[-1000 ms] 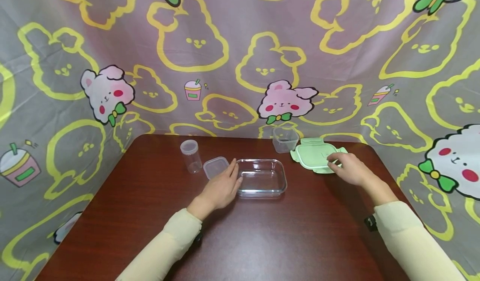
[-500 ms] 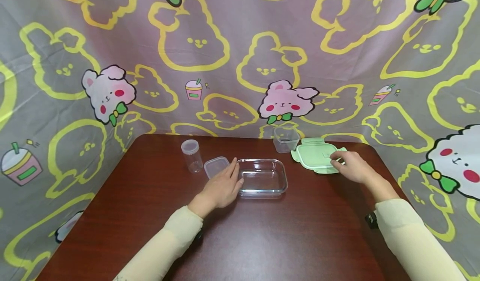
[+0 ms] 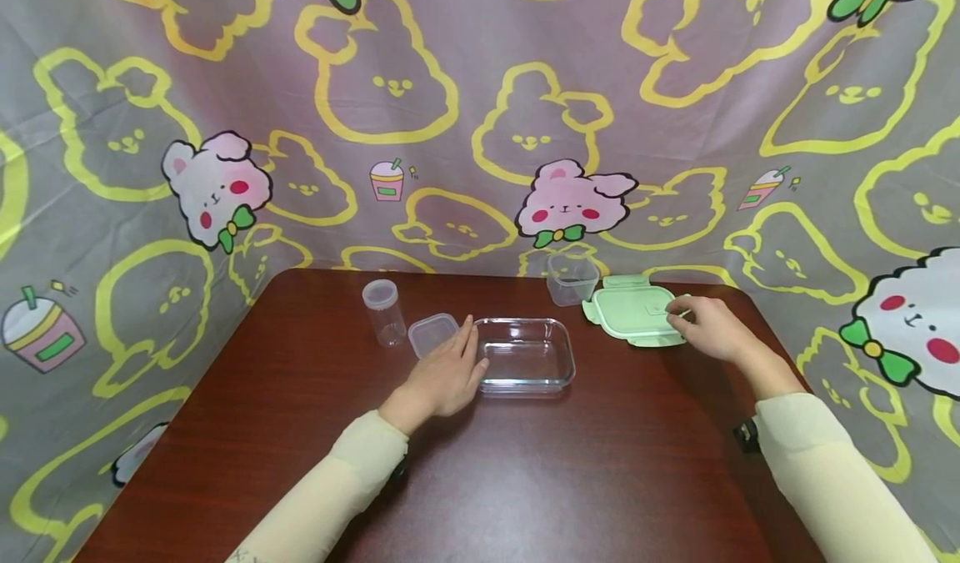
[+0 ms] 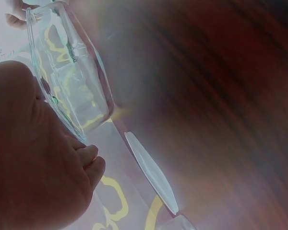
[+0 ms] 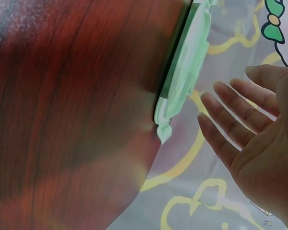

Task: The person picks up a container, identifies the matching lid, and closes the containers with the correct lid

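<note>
Left hand straight-fingered along the left side of the glass container, right hand empty, fingers loosely spread by the green lid lying right of it; best brace container, pinch lid rim, lift level.

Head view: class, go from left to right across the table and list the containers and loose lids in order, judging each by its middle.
Clear lidded jar, small translucent lid, clear rectangular dish, clear square tub, green lid.
</note>
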The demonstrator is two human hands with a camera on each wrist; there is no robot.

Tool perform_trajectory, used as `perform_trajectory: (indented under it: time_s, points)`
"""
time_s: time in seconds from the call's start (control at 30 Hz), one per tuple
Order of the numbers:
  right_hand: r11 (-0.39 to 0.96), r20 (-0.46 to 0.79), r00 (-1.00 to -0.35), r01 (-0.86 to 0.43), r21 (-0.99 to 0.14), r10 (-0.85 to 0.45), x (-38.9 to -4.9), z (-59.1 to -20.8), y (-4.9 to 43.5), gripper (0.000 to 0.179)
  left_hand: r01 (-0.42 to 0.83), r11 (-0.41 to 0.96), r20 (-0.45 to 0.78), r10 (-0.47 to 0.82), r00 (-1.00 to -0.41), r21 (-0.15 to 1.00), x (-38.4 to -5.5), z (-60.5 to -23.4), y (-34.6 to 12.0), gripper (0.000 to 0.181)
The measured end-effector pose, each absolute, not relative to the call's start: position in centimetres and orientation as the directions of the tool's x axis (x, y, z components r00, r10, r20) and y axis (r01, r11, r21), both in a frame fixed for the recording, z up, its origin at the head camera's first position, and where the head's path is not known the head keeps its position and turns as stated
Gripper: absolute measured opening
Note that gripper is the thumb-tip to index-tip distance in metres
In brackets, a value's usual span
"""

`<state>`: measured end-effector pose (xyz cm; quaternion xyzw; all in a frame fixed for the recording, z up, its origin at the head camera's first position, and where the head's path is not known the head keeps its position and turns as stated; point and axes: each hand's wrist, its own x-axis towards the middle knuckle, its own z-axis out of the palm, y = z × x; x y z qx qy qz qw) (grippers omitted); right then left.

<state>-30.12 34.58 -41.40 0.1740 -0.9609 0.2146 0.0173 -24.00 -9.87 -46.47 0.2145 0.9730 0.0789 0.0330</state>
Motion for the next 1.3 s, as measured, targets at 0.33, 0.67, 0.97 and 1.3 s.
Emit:
perform_trajectory:
  time_s: [0.33,0.67,0.97,1.3]
  points:
    - [0.848,0.120,-0.940,-0.339,-0.407,-0.318,-30.9,-41.6,35.4,0.032,0.425,0.888,-0.019,0.435,-0.900,0.174,-23.5,-45.4,-9.8,0.067]
    - [0.870,0.125,-0.957,-0.290,-0.399,-0.262,-31.9,-42.2,36.7,0.037,0.422,0.893,-0.015,0.430,-0.903,0.157,-23.9,-46.3,-9.8,0.068]
    - [0.885,0.161,-0.966,-0.252,-0.392,-0.204,-32.5,-42.9,37.7,0.039,0.433,0.887,0.002,0.438,-0.899,0.163,-23.5,-45.6,-9.8,0.066]
    - [0.892,0.121,-0.981,-0.186,-0.412,-0.150,-32.7,-43.3,38.2,0.043,0.436,0.884,0.006,0.441,-0.897,0.167,-23.4,-45.5,-9.8,0.065]
